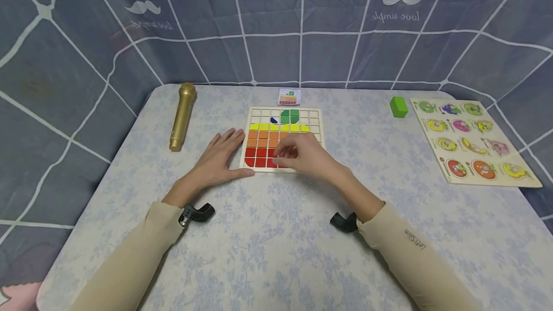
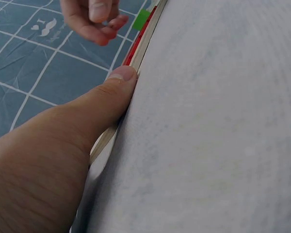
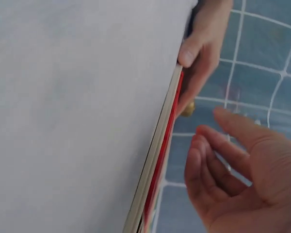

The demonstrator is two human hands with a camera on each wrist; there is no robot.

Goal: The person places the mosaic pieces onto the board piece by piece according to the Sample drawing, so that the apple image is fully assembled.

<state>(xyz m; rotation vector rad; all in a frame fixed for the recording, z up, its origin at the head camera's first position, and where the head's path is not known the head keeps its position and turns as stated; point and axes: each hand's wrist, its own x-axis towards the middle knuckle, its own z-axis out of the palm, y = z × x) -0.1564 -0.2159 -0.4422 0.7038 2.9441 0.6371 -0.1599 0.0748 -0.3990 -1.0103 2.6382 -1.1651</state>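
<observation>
A square mosaic board [image 1: 318, 114] with a grid of cells lies on the table. Rows of red, orange and yellow tiles fill its lower part, and green tiles [image 1: 290, 116] sit near the top with a small blue piece [image 1: 274, 120] to their left. My left hand [image 1: 218, 160] lies spread at the board's left side, its thumb [image 2: 104, 99] against the near corner. Over the board's lower right part hovers my right hand [image 1: 304, 154], fingers loosely bent, the fingertips [image 3: 200, 141] apart from the thumb and nothing visible between them. It hides some tiles beneath.
A small picture card [image 1: 289, 97] lies behind the board. To the left is a gold microphone [image 1: 183, 116]. A green block [image 1: 399, 107] and a wooden puzzle board with food pictures [image 1: 468, 140] are at the right. A grey checked curtain [image 1: 276, 18] hangs behind the table.
</observation>
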